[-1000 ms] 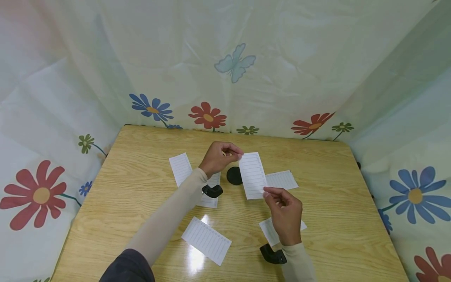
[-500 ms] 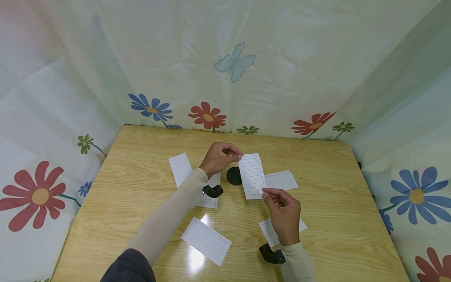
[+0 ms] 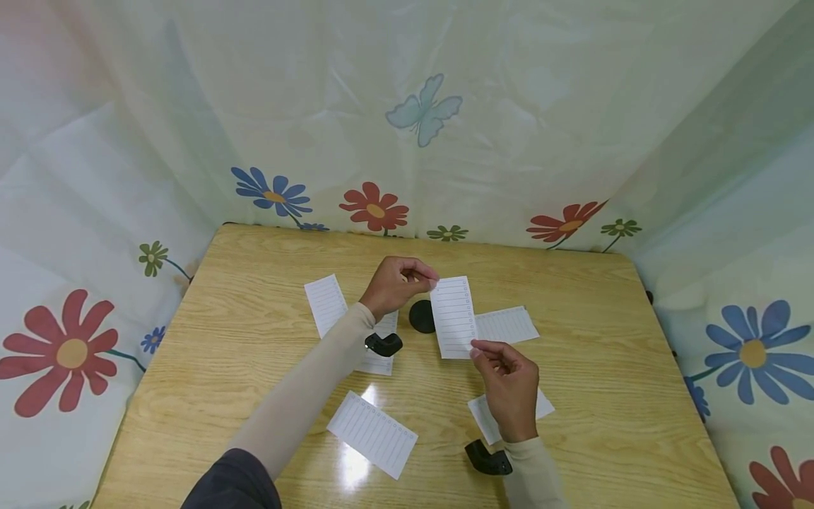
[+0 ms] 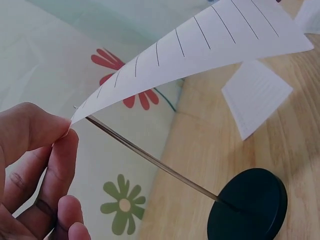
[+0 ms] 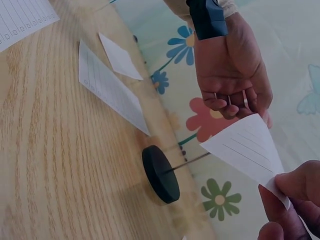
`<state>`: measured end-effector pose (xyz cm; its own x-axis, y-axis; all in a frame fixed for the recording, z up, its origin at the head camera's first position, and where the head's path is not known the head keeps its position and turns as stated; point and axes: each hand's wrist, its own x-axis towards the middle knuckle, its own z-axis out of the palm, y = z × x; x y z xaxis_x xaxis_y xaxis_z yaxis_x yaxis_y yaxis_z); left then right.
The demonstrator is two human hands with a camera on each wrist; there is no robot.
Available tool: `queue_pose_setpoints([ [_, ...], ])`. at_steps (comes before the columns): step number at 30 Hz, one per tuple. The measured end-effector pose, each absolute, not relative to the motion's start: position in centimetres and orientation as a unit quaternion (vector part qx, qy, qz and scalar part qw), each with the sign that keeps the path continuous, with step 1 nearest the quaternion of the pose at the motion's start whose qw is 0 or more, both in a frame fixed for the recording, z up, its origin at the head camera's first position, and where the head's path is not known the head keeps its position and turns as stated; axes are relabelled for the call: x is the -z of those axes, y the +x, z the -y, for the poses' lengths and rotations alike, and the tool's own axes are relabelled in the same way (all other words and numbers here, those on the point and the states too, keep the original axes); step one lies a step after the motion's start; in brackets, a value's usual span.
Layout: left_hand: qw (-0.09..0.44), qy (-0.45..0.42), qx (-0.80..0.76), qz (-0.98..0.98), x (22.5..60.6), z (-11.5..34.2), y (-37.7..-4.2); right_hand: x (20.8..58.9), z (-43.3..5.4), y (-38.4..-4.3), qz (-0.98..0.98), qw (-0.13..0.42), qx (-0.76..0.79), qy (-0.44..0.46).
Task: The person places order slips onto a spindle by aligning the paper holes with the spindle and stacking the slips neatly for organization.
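Note:
My left hand pinches the upper left corner of a lined white paper slip between thumb and fingertips. My right hand pinches the slip's lower right corner. Held above the table, the slip curves between the hands in the left wrist view. Beneath it stands a bill spike with a round black base and a thin metal rod. The rod meets the slip close to my left fingertips, and a bit of its tip shows past the paper; whether it pierces the paper I cannot tell.
Several more lined slips lie on the wooden table: one in front, one at the right, one under my right hand, others near my left forearm. A flowered curtain encloses the table's back and sides.
My right hand has shifted slightly left, bringing its corner of the slip along. The left hand stays almost in place. The slips on the table have not moved.

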<state>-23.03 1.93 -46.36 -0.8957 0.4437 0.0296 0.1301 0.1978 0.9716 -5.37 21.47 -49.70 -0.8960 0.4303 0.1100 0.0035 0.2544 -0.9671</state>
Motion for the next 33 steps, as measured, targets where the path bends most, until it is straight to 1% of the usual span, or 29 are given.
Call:
queue_pose_setpoints([
  [17,0.138,0.189,-0.597,-0.767,46.5,-1.8,-23.1,50.7,-21.3,-5.4,0.774,0.169,-0.592,-0.147],
  [33,0.151,0.185,-0.59,-0.771,47.8,-1.6,-23.6,51.4,-21.0,-5.5,0.775,0.153,-0.591,-0.162],
])
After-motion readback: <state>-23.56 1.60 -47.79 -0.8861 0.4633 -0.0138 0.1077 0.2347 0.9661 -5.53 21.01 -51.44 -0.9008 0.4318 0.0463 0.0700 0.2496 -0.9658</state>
